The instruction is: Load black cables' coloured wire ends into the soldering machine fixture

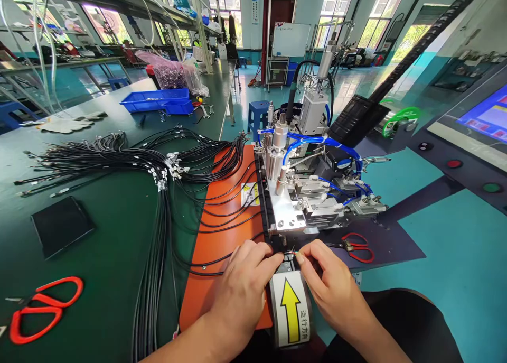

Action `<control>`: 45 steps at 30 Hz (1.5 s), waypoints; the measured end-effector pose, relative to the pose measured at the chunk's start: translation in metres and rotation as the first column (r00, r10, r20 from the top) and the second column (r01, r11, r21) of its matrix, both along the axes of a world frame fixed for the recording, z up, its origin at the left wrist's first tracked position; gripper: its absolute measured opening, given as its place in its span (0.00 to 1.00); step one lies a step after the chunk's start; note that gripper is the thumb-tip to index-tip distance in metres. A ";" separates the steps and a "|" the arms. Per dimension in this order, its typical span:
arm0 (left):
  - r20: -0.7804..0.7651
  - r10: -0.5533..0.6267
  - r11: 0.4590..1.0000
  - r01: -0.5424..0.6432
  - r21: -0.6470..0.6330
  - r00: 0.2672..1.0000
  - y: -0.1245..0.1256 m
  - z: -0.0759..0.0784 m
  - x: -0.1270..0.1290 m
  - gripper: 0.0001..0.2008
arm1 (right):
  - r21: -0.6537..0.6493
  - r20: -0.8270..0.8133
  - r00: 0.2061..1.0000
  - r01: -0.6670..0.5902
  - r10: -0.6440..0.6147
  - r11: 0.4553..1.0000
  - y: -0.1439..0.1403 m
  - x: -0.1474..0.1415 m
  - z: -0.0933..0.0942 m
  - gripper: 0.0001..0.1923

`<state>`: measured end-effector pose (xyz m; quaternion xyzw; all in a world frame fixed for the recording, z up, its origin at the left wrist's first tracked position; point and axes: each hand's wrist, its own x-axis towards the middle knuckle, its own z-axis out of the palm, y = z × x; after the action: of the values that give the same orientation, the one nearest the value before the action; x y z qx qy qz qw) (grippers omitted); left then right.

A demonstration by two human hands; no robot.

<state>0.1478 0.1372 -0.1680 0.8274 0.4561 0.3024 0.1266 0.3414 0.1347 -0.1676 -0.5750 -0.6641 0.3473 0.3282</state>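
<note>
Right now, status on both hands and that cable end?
Left hand and right hand both pinching the cable end at the machine front edge. Black cables draped over the orange mat. Red pliers beside right hand.

- Black cables [158, 194] are sprawling across the worktop's [111, 231] middle.
- The machine [309, 188] is blocking its right edge.
- Red scissors [43, 307] are lying at the near-left corner.
</note>
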 end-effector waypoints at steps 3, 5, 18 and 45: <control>0.009 -0.011 1.000 0.011 0.015 1.000 0.001 0.001 0.000 0.15 | 0.014 0.020 1.000 -0.007 0.007 1.000 0.001 0.002 0.000 0.15; 0.011 -0.016 1.000 0.016 0.015 1.000 0.001 0.001 0.000 0.14 | 0.015 0.027 0.999 -0.018 0.017 1.000 0.002 0.003 -0.001 0.15; 0.007 -0.001 1.000 0.001 0.010 1.000 0.002 0.000 0.001 0.13 | 0.104 0.063 0.998 -0.026 0.020 0.994 0.006 0.011 -0.002 0.10; -0.050 0.072 0.997 -0.072 -0.007 0.996 -0.005 -0.002 -0.001 0.12 | -0.200 -0.071 0.993 0.083 -0.099 0.976 0.020 -0.001 -0.004 0.16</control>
<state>0.1471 0.1325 -0.1702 0.8172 0.4899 0.2839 0.1079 0.3408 0.1550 -0.1711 -0.6200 -0.5857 0.4187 0.3118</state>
